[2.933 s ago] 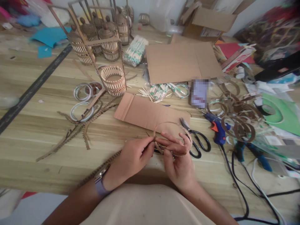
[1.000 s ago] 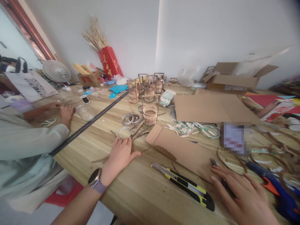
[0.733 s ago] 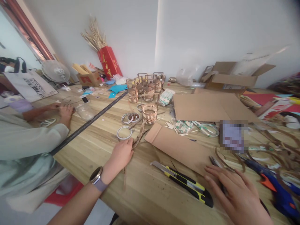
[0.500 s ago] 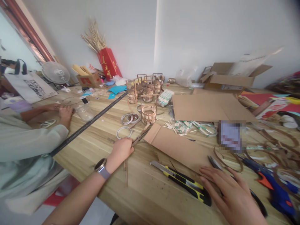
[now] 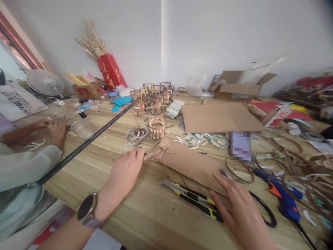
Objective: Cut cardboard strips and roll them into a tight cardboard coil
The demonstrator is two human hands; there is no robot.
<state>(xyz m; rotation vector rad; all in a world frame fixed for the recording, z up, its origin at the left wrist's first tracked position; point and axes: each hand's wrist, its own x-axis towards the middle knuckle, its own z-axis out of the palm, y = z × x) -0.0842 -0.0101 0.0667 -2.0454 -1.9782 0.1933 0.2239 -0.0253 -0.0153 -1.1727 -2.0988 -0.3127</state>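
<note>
1. The left hand [image 5: 125, 173] has its fingers curled round some corrugated strips [image 5: 156, 151], whose far ends reach over the near-left end of a flat cardboard piece [image 5: 191, 163]
2. The right hand [image 5: 241, 208] lies palm down, fingers out straight and thumb standing wide of them, over scissors [image 5: 265, 206] partly hidden beneath it; blade tips and a black handle loop show
3. Between the hands, a yellow-and-black utility knife [image 5: 194, 198] lies on the wooden table [image 5: 145, 215], its handle end near the right thumb
4. Just past the strips stands an open slatted basket [image 5: 157, 133] with a tall handle, tape rings [image 5: 127, 134] to its left
5. Right of the right hand, a blue glue gun [image 5: 286, 199] lies beside brown loops [image 5: 318, 158]
6. Farther back, lidded baskets [image 5: 156, 107] stand together, left of a larger cardboard sheet [image 5: 210, 118]
7. At far left, another person's hands [image 5: 57, 132] are near a clear jar [image 5: 82, 129]
</note>
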